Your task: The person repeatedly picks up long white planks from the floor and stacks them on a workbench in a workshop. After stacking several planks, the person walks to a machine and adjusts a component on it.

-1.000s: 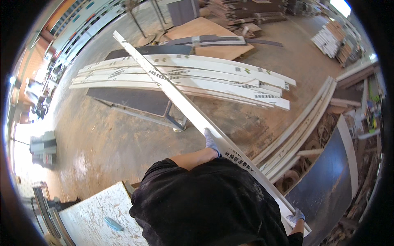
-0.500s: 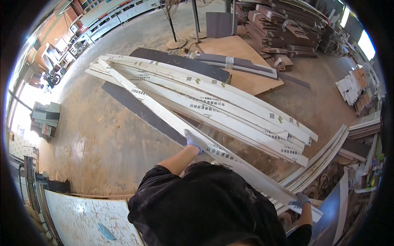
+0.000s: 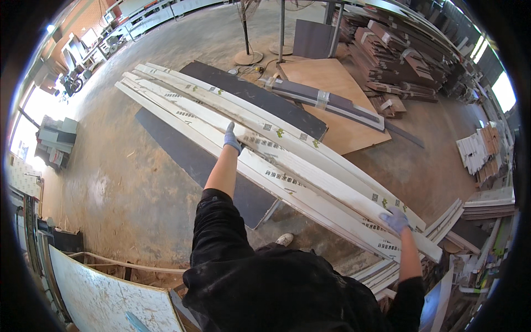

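A long white board [image 3: 323, 174] with a narrow edge lies slantwise over a pile of similar white boards [image 3: 287, 180], several of them printed with dark lettering. My left hand [image 3: 232, 139], in a grey-blue glove, is closed on this board near its middle. Farther right, toward the near end, my right hand [image 3: 396, 220] in the same kind of glove grips it too; its fingers are partly hidden. Dark panels show from under the pile, one dark panel [image 3: 182, 146] on the near side and another dark panel [image 3: 265, 102] on the far side.
Behind the pile lie a tan plywood sheet [image 3: 354, 145] and taped grey strips [image 3: 354, 112]. Brown boards [image 3: 387, 61] are stacked at the back right. More white strips [image 3: 381, 271] lie at lower right. A pale scratched panel [image 3: 105, 282] stands at lower left. Fan stands [image 3: 246, 39] rise behind.
Both hands have moved forward, away from my body, carrying the white board onto the pile. It now lies nearly in line with the others instead of crossing them. My view has shifted slightly.
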Demonstrator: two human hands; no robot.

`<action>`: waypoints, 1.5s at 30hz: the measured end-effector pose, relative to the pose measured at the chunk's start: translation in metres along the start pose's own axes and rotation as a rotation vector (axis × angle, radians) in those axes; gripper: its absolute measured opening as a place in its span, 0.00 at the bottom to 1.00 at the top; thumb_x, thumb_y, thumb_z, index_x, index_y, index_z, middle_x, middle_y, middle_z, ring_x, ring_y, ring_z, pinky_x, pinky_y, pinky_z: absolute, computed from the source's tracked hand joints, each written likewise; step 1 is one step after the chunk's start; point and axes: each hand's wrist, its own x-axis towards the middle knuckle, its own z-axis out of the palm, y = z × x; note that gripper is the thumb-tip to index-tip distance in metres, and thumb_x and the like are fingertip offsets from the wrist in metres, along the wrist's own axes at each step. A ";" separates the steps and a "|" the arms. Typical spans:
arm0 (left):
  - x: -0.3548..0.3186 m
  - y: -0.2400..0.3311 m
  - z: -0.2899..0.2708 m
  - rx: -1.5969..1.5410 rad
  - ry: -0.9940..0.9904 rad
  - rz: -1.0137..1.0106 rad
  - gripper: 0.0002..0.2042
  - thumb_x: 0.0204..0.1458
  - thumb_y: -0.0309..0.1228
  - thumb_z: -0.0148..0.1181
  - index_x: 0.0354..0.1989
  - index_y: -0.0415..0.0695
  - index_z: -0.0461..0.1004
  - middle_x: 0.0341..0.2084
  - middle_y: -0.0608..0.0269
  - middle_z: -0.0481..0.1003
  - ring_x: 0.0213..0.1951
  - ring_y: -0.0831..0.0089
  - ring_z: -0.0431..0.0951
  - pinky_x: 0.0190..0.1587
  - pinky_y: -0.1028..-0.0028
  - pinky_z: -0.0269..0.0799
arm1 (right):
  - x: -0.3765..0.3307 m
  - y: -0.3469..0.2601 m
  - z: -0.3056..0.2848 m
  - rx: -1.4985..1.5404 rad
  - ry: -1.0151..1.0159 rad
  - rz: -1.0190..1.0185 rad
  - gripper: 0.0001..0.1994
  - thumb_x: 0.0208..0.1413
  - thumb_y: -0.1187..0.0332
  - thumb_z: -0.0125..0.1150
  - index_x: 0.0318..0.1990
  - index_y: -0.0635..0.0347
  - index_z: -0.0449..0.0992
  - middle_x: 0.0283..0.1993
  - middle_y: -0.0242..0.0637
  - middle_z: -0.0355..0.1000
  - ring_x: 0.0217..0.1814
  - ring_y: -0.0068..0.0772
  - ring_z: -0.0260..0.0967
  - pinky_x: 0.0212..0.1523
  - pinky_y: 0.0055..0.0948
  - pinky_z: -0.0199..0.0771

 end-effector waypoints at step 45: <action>-0.405 -0.578 -0.071 2.482 -2.150 -0.108 0.26 0.49 0.49 0.60 0.56 0.55 0.69 0.48 0.54 0.75 0.52 0.56 0.73 0.54 0.63 0.68 | -0.433 0.052 0.540 1.280 0.293 1.284 0.27 0.51 0.51 0.59 0.54 0.57 0.71 0.58 0.43 0.69 0.61 0.44 0.64 0.59 0.35 0.64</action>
